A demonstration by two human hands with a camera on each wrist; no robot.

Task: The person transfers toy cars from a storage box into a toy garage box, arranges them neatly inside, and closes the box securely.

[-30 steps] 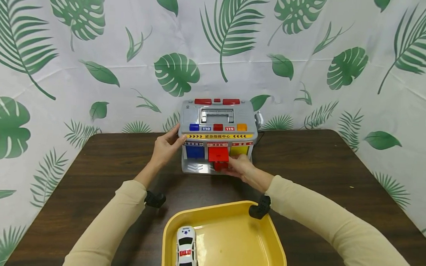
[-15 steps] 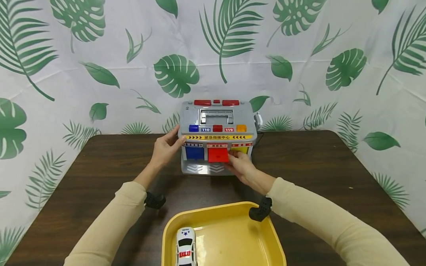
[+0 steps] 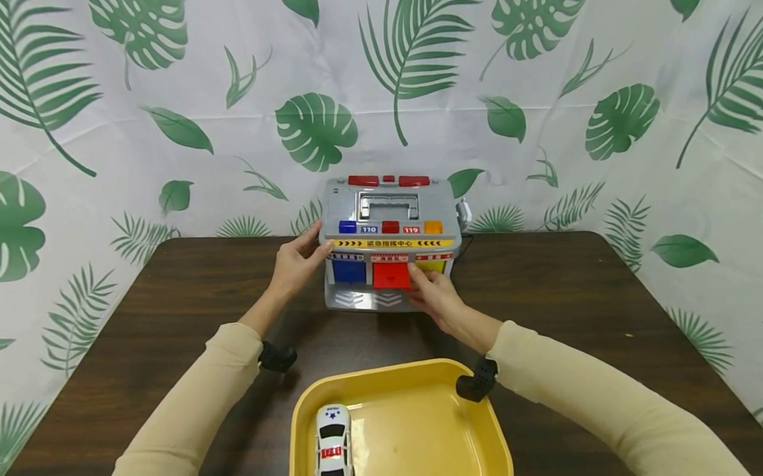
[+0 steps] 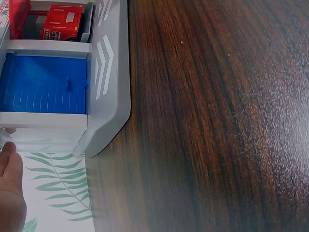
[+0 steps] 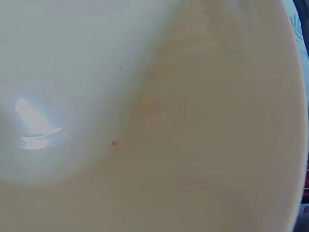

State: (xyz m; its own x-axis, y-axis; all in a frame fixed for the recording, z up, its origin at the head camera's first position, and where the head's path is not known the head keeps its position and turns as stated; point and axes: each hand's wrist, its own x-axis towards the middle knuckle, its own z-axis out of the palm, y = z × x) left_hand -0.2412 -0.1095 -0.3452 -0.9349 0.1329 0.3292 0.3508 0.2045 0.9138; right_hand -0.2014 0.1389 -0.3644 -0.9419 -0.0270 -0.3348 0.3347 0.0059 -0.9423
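Observation:
A grey toy emergency station (image 3: 392, 203) stands at the back of the table. My left hand (image 3: 295, 264) grips its left side, thumb on the front edge and fingers round the side. The red garage door (image 3: 391, 275) in the middle is raised and juts forward. My right hand (image 3: 438, 297) is at the door's right edge, some fingertips hidden; I cannot tell whether it pinches the door. Inside the middle bay sits a red toy fire truck (image 4: 63, 22), in the left wrist view. Beside it the blue garage door (image 4: 46, 82) is down.
A yellow tray (image 3: 424, 439) stands in front, with a white toy police car (image 3: 332, 449) along its left wall. The tray fills most of the right wrist view. Behind the dark wooden table (image 3: 583, 303) hangs a leaf-print cloth (image 3: 425, 126).
The red fire truck has gone in under the raised red door and out of the head view. My right hand has risen slightly along the door's edge. The left hand holds its place.

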